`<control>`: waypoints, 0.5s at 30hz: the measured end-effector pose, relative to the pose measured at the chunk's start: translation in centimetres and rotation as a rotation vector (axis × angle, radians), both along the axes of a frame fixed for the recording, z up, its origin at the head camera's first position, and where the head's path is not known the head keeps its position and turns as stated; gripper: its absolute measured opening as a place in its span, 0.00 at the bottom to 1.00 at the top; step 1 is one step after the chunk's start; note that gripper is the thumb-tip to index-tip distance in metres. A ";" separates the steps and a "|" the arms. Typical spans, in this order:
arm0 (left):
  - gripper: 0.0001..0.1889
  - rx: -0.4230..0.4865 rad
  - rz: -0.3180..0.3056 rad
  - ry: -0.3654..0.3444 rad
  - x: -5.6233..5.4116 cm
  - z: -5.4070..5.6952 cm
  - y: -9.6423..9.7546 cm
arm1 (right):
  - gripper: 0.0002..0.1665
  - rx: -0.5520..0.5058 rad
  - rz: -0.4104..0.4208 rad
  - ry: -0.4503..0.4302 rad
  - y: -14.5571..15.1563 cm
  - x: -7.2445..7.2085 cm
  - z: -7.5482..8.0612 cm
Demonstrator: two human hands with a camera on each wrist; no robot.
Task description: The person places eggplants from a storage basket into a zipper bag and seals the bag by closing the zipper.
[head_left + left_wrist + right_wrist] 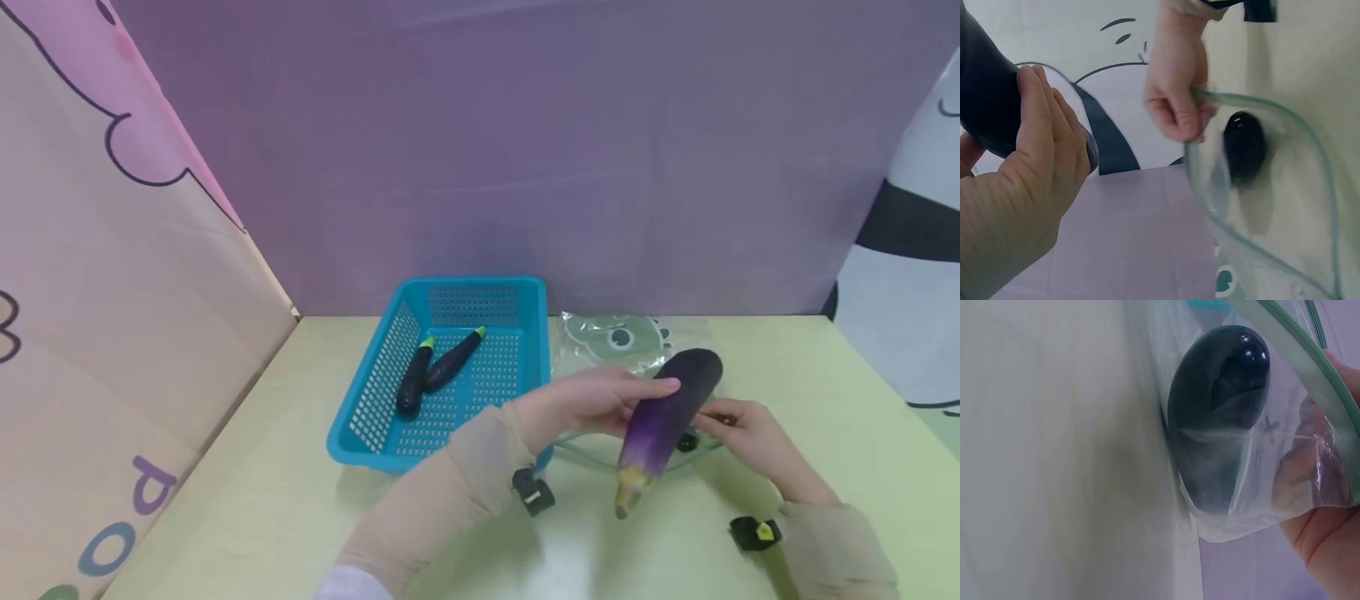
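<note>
My left hand (592,396) grips a large purple eggplant (671,412), its pale stem end tilted down toward me. In the left wrist view the fingers (1041,119) wrap round its dark body (985,94). My right hand (753,437) pinches the green zip rim (1260,103) of a clear plastic bag (1272,515), whose mouth gapes. Inside the bag lies a dark, glossy eggplant (1219,412), its rounded end toward the opening. The held eggplant is above the bag and covers part of it in the head view.
Left of the bag stands a blue perforated basket (546,333) holding two slim dark eggplants (414,379) with green stem ends. A purple backdrop (487,167) rises behind the pale table (285,500). Printed panels flank both sides.
</note>
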State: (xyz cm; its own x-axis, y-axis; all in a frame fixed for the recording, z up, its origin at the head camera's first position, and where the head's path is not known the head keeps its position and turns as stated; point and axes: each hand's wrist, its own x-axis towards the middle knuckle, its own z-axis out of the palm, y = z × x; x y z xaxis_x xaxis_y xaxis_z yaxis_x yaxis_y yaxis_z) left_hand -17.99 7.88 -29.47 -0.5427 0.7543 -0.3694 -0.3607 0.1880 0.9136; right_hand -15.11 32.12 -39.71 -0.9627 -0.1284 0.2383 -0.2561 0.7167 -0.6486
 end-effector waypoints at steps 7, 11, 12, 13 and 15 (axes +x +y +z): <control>0.24 -0.027 -0.025 -0.023 1.1 -1.4 -0.2 | 0.07 0.000 -0.003 0.013 -0.2 -0.2 0.3; 0.25 -0.029 -0.006 -0.039 1.7 -2.2 -0.2 | 0.06 -0.005 0.003 0.020 -0.2 -0.2 0.2; 0.25 -0.028 0.001 -0.041 1.8 -2.3 -0.2 | 0.06 0.000 0.001 0.025 -0.2 -0.1 0.1; 0.25 -0.026 0.006 -0.045 1.9 -2.4 -0.2 | 0.06 0.003 0.000 0.026 -0.2 -0.1 0.1; 0.25 -0.020 0.019 -0.053 2.1 -2.7 -0.1 | 0.06 0.009 -0.003 0.031 -0.1 -0.1 0.0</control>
State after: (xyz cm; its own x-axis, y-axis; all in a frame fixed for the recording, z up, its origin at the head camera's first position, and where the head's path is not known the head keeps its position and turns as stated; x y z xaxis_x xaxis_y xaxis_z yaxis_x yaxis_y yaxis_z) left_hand -15.84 7.73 -32.16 -0.5364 0.7360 -0.4130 -0.4124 0.1984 0.8891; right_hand -15.17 31.99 -39.67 -0.9553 -0.1280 0.2665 -0.2738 0.7234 -0.6338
